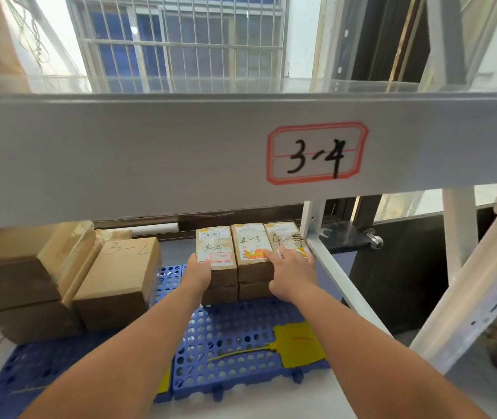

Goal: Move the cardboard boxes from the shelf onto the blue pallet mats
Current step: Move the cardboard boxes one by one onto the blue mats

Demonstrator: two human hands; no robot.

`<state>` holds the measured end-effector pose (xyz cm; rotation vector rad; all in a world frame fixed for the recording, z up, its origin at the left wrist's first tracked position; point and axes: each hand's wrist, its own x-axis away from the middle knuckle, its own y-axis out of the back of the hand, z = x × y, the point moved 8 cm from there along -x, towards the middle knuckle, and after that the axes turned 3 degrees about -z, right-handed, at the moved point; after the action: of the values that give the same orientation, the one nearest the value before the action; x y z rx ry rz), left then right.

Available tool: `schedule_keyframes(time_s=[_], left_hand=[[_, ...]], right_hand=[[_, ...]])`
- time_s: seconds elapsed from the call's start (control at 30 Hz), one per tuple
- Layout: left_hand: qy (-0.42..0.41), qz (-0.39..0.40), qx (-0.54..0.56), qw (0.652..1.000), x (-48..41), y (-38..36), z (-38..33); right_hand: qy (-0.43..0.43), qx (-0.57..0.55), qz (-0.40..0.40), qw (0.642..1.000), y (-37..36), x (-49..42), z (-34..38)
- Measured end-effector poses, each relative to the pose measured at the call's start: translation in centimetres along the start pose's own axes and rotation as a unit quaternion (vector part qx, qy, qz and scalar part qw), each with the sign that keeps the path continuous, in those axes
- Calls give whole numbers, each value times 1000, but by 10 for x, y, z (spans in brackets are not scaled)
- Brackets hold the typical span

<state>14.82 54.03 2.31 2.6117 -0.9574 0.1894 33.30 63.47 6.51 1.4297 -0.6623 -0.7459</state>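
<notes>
Three small labelled cardboard boxes stand side by side on top of other small boxes (224,294) on the blue pallet mat (235,334): a left box (217,246), a middle box (251,244) and a right box (283,235). My left hand (200,273) holds the left side of the left box, thumb near its top edge. My right hand (291,275) rests on the right box with straight fingers, its forefinger reaching onto the middle box.
Larger cardboard boxes, one marked 3-2 (120,279), stand on the mat at the left. A yellow tag with a strap (300,344) lies on the mat. A grey shelf beam labelled 3-4 (150,158) crosses overhead. White frame bars (340,276) slant at the right.
</notes>
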Motion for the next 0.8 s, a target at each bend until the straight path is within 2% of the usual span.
schedule_keyframes(time_s=[0.27, 0.4, 0.47, 0.6, 0.7, 0.8], left_hand=[[-31, -33, -128, 991, 3, 0, -4], [-66, -68, -253, 963, 10, 3, -13], [-82, -67, -277, 955, 13, 3, -17], [-79, -24, -244, 966, 16, 5, -19], [-62, -18, -203, 977, 23, 15, -13], [-77, -14, -117, 990, 35, 22, -13]], right_hand=[[-3, -26, -22, 999, -1, 2, 2], [-27, -71, -25, 997, -1, 1, 1], [-47, -103, -19, 993, -1, 1, 4], [-64, -128, -29, 989, 1, 2, 15], [-46, -123, -110, 985, 13, 10, 35], [17, -114, -172, 978, 23, 21, 70]])
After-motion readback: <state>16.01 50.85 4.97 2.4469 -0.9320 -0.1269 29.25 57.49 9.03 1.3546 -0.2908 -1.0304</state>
